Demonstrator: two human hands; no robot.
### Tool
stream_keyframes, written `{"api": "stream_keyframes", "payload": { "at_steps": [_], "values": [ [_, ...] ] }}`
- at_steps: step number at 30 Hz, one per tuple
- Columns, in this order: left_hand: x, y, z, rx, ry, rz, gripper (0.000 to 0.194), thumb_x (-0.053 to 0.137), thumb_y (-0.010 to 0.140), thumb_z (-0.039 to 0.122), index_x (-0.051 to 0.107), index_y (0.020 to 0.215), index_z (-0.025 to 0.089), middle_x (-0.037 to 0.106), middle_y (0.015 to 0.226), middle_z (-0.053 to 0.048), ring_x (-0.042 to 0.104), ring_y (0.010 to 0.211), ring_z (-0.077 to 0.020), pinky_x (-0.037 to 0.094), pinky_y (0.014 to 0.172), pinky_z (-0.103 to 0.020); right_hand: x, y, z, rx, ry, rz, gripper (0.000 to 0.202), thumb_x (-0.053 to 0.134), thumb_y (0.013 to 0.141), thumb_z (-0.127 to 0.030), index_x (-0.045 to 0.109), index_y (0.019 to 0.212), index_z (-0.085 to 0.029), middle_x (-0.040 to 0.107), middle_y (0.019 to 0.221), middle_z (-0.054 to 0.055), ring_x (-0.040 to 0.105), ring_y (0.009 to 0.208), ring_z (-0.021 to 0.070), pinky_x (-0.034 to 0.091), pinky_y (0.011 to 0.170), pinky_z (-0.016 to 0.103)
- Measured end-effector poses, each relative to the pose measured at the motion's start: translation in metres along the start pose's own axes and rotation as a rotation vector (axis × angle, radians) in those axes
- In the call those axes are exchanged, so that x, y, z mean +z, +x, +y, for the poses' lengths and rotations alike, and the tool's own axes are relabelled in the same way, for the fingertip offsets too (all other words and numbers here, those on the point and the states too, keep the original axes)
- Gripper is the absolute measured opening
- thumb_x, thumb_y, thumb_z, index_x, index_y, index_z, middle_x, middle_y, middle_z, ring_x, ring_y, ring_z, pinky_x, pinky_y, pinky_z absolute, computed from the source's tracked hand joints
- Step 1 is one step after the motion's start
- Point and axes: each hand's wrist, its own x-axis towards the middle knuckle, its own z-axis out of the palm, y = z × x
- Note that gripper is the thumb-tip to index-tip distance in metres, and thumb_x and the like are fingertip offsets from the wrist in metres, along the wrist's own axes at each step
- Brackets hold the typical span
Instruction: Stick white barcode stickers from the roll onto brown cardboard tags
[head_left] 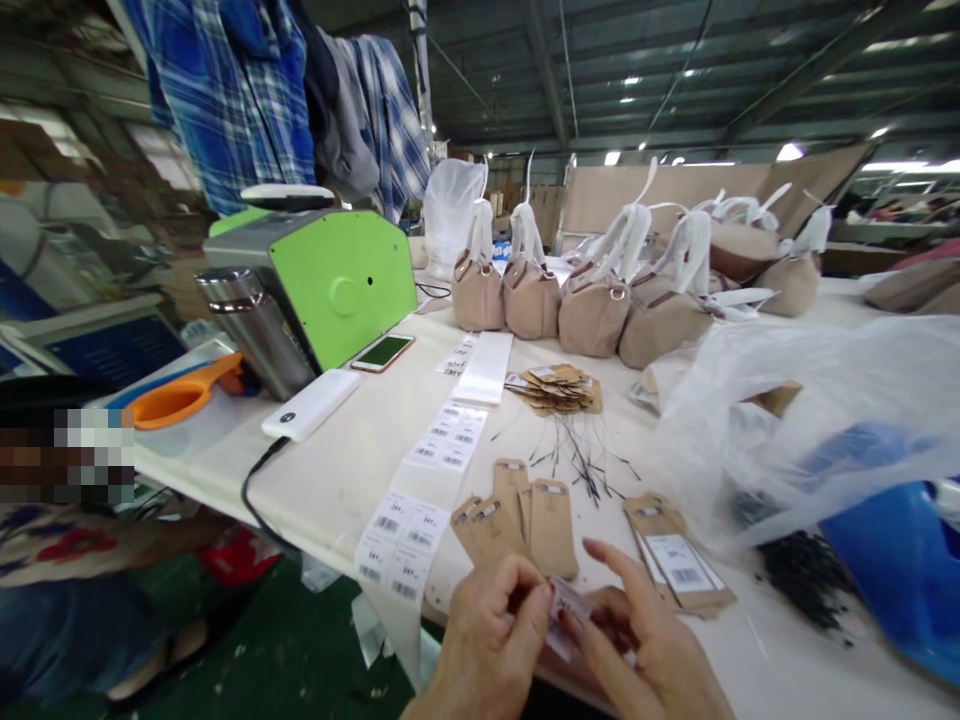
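A small white printed label [564,606] is between my two hands at the table's front edge. My left hand [491,630] pinches its left side between thumb and fingertips. The thumb of my right hand [634,640] presses on the label's right part, with the index finger raised. Just beyond my hands lie several brown cardboard tags [551,515], loosely fanned out. To the right is a stack of brown tags [679,560], the top one bearing a white barcode label. A strip of barcode labels [405,540] runs along the left and hangs over the edge.
Strung tags [559,388] lie piled behind. Several beige handbags [596,310] stand at the back. On the left are a green-sided machine [345,285], a steel flask [259,335], a phone [384,352], a white power bank [311,403] and orange-handled scissors [184,392]. Clear plastic [862,400] covers the right; a person sits at left.
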Motion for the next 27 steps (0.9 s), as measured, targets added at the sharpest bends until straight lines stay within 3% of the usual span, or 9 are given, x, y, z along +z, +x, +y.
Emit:
{"api": "stream_keyframes", "payload": {
  "at_steps": [3, 5, 7, 10, 15, 20, 23, 25, 27],
  "values": [
    [0.002, -0.002, 0.003, -0.137, -0.141, 0.065, 0.024, 0.051, 0.078, 0.035, 0.052, 0.062, 0.018, 0.051, 0.058, 0.003, 0.046, 0.058, -0.0104, 0.035, 0.058, -0.022, 0.000, 0.001, 0.002, 0.067, 0.122, 0.053, 0.056, 0.055, 0.075, -0.046, 0.042, 0.121, -0.019, 0.062, 0.069, -0.002, 0.055, 0.055, 0.0124, 0.043, 0.054, 0.023],
    [0.003, -0.001, 0.004, -0.272, -0.300, 0.090, 0.025, 0.055, 0.074, 0.040, 0.052, 0.063, 0.017, 0.052, 0.057, 0.003, 0.046, 0.057, -0.0105, 0.035, 0.056, -0.022, -0.001, 0.000, 0.001, 0.097, 0.151, 0.109, 0.049, 0.060, 0.071, -0.050, 0.053, 0.109, -0.020, 0.065, 0.079, 0.002, 0.056, 0.056, 0.0121, 0.045, 0.053, 0.023],
    [0.004, 0.001, 0.004, -0.362, -0.428, 0.101, 0.027, 0.058, 0.071, 0.042, 0.053, 0.063, 0.017, 0.053, 0.056, 0.003, 0.045, 0.056, -0.0102, 0.035, 0.055, -0.021, 0.000, -0.001, 0.000, 0.139, 0.198, 0.127, 0.042, 0.062, 0.069, -0.053, 0.060, 0.094, -0.020, 0.064, 0.071, 0.002, 0.056, 0.056, 0.0124, 0.045, 0.052, 0.022],
    [0.006, 0.003, 0.004, -0.386, -0.474, 0.124, 0.028, 0.062, 0.067, 0.043, 0.054, 0.062, 0.016, 0.053, 0.054, 0.004, 0.043, 0.054, -0.0086, 0.034, 0.054, -0.020, 0.004, 0.000, -0.002, 0.199, 0.328, 0.086, 0.037, 0.065, 0.066, -0.054, 0.064, 0.078, -0.019, 0.053, 0.052, -0.003, 0.050, 0.049, 0.0097, 0.041, 0.047, 0.019],
    [0.007, 0.003, 0.004, -0.396, -0.458, 0.124, 0.026, 0.062, 0.067, 0.041, 0.058, 0.061, 0.015, 0.055, 0.052, 0.004, 0.044, 0.051, -0.0081, 0.035, 0.052, -0.020, 0.012, 0.006, 0.000, 0.212, 0.379, 0.043, 0.040, 0.070, 0.061, -0.056, 0.062, 0.068, -0.018, 0.047, 0.048, -0.005, 0.040, 0.043, 0.0057, 0.032, 0.039, 0.016],
    [0.004, 0.000, -0.004, -0.302, -0.279, 0.106, 0.027, 0.060, 0.072, 0.041, 0.068, 0.067, 0.016, 0.065, 0.059, 0.000, 0.055, 0.058, -0.0122, 0.042, 0.056, -0.020, 0.014, 0.006, 0.002, 0.138, 0.295, 0.164, 0.037, 0.067, 0.065, -0.054, 0.061, 0.068, -0.018, 0.043, 0.047, -0.006, 0.036, 0.045, 0.0053, 0.030, 0.043, 0.016],
    [-0.003, 0.002, -0.011, -0.259, -0.210, 0.219, 0.024, 0.057, 0.078, 0.039, 0.069, 0.081, 0.018, 0.069, 0.065, 0.000, 0.060, 0.058, -0.0124, 0.047, 0.056, -0.020, 0.003, 0.010, 0.008, 0.140, 0.266, 0.178, 0.036, 0.068, 0.065, -0.053, 0.061, 0.073, -0.018, 0.045, 0.048, -0.006, 0.039, 0.046, 0.0072, 0.031, 0.043, 0.018],
    [-0.008, 0.007, -0.017, -0.074, -0.067, 0.349, 0.019, 0.055, 0.081, 0.032, 0.067, 0.090, 0.019, 0.070, 0.072, 0.000, 0.063, 0.062, -0.0121, 0.050, 0.058, -0.020, -0.008, 0.018, 0.012, 0.170, 0.265, 0.196, 0.037, 0.069, 0.064, -0.052, 0.061, 0.078, -0.019, 0.048, 0.051, -0.005, 0.041, 0.048, 0.0085, 0.032, 0.043, 0.019],
    [-0.013, 0.014, -0.022, 0.300, 0.169, 0.407, 0.015, 0.054, 0.082, 0.021, 0.065, 0.092, 0.019, 0.071, 0.078, -0.002, 0.064, 0.069, -0.0125, 0.052, 0.065, -0.022, -0.018, 0.028, 0.013, 0.190, 0.250, 0.186, 0.035, 0.068, 0.066, -0.052, 0.060, 0.077, -0.020, 0.048, 0.052, -0.005, 0.040, 0.048, 0.0083, 0.032, 0.044, 0.019]
  ]
}}
